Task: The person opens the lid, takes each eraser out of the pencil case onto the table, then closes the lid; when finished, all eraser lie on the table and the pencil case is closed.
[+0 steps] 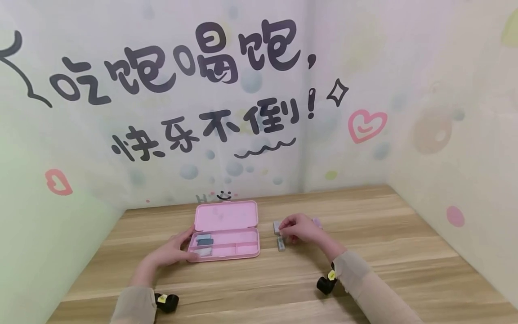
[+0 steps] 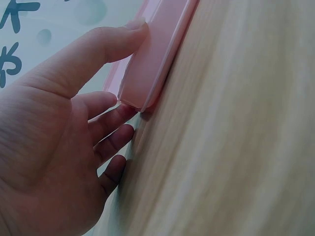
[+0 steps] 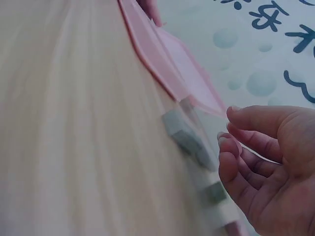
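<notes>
A pink pencil case (image 1: pixel 247 237) lies with its lid (image 1: pixel 226 216) raised at the back. Inside, at its left end, are a pale blue block (image 1: pixel 203 237), a dark teal block (image 1: pixel 205 242) and a whitish block (image 1: pixel 204 252). My left hand (image 1: pixel 174 250) holds the case's left end, thumb at the front corner and fingers along the side. Over the small blocks right of the case hovers my right hand (image 1: pixel 301 228), fingers bent; the right wrist view shows nothing held between them. Below its fingertips is a grey block (image 1: pixel 281 244); another light grey block (image 1: pixel 276 227) is partly hidden behind them.
A purple block (image 1: pixel 317 222) peeks out behind the right wrist. In the right wrist view, a dark green block (image 3: pixel 215 193) and a reddish one (image 3: pixel 234 229) are blurred. A printed wall sheet (image 1: pixel 283 171) rises behind the wooden table (image 1: pixel 259 292).
</notes>
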The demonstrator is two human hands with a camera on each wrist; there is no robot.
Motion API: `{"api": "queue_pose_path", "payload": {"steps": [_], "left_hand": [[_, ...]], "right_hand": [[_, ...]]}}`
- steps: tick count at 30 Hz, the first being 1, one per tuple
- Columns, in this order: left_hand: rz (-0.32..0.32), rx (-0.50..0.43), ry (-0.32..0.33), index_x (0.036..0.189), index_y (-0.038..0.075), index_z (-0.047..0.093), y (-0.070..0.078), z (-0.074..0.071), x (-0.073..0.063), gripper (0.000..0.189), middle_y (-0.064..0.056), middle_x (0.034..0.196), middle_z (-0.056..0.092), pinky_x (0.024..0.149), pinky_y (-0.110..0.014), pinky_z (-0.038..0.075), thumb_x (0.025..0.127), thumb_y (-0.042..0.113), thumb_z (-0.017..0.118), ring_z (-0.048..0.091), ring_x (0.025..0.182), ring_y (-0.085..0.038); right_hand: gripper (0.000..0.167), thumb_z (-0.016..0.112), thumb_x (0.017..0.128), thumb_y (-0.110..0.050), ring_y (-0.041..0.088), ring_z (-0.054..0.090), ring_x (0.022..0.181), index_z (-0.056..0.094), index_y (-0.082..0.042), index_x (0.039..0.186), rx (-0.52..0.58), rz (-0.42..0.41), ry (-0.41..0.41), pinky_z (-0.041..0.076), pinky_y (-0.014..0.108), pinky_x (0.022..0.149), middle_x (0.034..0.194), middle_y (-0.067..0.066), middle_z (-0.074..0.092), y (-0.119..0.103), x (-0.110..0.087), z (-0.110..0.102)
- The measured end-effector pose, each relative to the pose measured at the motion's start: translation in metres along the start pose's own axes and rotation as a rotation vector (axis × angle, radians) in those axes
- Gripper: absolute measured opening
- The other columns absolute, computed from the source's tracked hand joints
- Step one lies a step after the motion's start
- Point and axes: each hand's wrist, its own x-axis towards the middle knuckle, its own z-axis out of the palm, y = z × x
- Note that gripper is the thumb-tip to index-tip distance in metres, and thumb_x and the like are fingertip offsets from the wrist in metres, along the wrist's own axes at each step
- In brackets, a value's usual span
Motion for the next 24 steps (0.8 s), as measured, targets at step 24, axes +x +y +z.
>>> {"api": "queue_pose_path", "payload": {"steps": [24], "left_hand": [[0.016, 0.005, 0.009, 0.156, 0.01, 0.018, -0.003, 0.001, -0.001, 0.106, -0.024, 0.156, 0.019, 0.106, -0.067, 0.017, 0.075, 0.042, 0.08, 0.015, 0.14, -0.048]], "right_hand": [[0.034, 0.068, 0.083, 0.004, 0.009, 0.054, 0.082, 0.071, -0.01, 0.114, -0.379, -0.335, -0.563, 0.046, 0.021, 0.071, 0.093, 0.006, 0.065, -0.09, 0.08, 0.075]]}}
